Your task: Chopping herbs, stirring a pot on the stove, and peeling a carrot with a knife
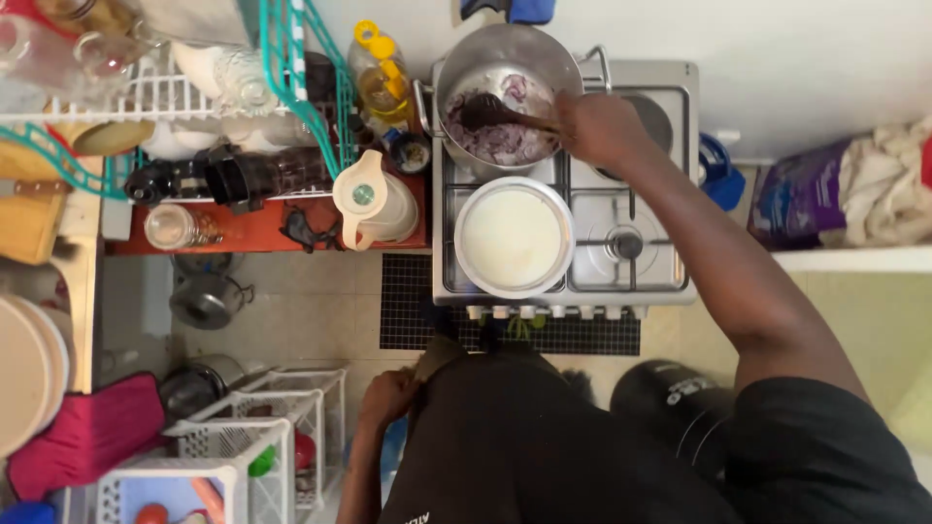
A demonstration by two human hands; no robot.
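Right hand (600, 126) is closed around a wooden spoon (493, 114), stirring purple onions in the pot (505, 58) at the stove's (660, 272) back-left. Left hand (388, 396) rests curled at the hip below the stove, holding nothing. Yellow-capped oil bottles (381, 78) stand left of the stove, a purple bag (801, 194) lies right.

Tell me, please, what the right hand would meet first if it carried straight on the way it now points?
Probably the steel pot: the right hand, gripping a dark wooden spoon, points over its rim toward the chopped purple onions inside. Depth is unclear.

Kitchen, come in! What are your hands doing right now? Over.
Right hand gripping wooden spoon, in steel pot of chopped onions. Left hand resting at hip. Covered pot on front burner. Over.
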